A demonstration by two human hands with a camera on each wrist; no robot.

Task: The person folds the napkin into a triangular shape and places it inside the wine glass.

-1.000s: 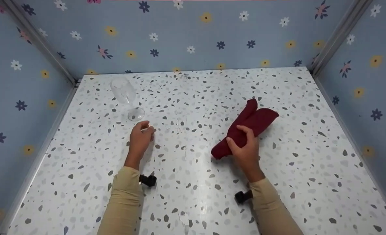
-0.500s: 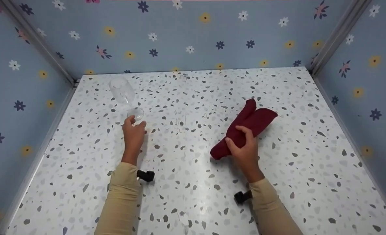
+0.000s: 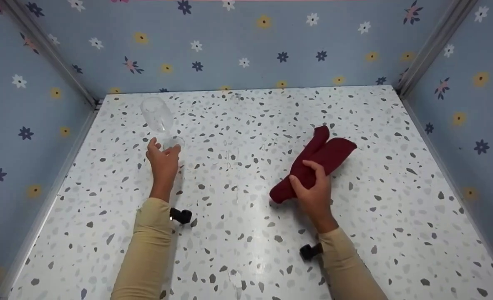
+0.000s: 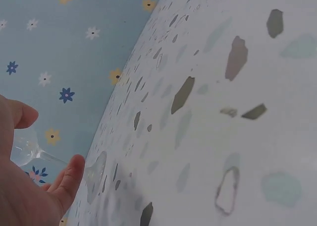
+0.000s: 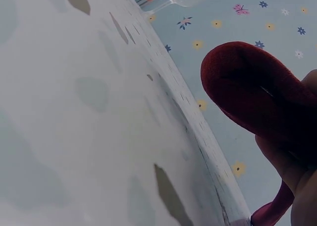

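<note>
A clear stemmed glass point(image 3: 157, 114) stands upright at the back left of the table. My left hand point(image 3: 162, 164) is at its near side, thumb and fingers spread apart close to the stem and over part of the foot. In the left wrist view the glass foot point(image 4: 95, 176) shows beyond the thumb, and the bowl point(image 4: 24, 147) is partly covered by the hand. On the right, my right hand point(image 3: 316, 198) grips a dark red folded cloth napkin point(image 3: 330, 154) near its narrow rolled end. Two loose flaps fan out away from me. The rolled end point(image 5: 242, 87) fills much of the right wrist view.
The white speckled table point(image 3: 246, 216) is bounded by blue flowered panels point(image 3: 246, 46) at the back and both sides. Black wrist camera mounts point(image 3: 182, 216) stick out inward from both sleeves.
My left hand has moved forward and left to the glass, its thumb and fingers spreading. The right hand and the napkin have stayed in place.
</note>
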